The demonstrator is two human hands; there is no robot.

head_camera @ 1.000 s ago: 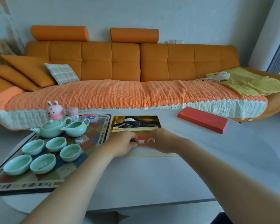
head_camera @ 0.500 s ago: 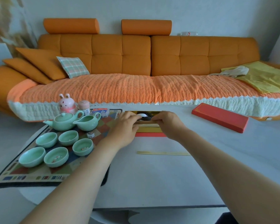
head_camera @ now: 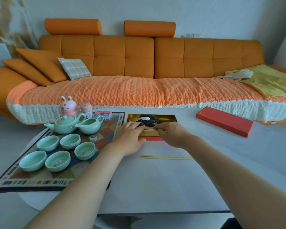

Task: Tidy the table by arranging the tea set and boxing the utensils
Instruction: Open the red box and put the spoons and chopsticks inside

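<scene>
An open red box with gold lining [head_camera: 165,116] lies at the table's far middle, holding dark spoons [head_camera: 149,121] and a white spoon. My left hand [head_camera: 129,138] and my right hand [head_camera: 172,134] are over its near half. Together they pinch a pale pair of chopsticks [head_camera: 149,129] that lies across the box. Another pair of chopsticks [head_camera: 167,157] rests on the table nearer me. The celadon teapot [head_camera: 65,124], pitcher [head_camera: 89,125] and several cups [head_camera: 84,150] stand on the patterned mat [head_camera: 40,180] at left.
The red box lid [head_camera: 224,120] lies at far right on the white table [head_camera: 172,187]. A pink rabbit figure [head_camera: 68,107], a small jar [head_camera: 86,109] and a flat packet [head_camera: 102,114] sit behind the teapot. An orange sofa [head_camera: 139,90] runs along the far edge.
Both hands have carried one pair of chopsticks from the table just in front of the box up into the box. The second pair stays on the table.
</scene>
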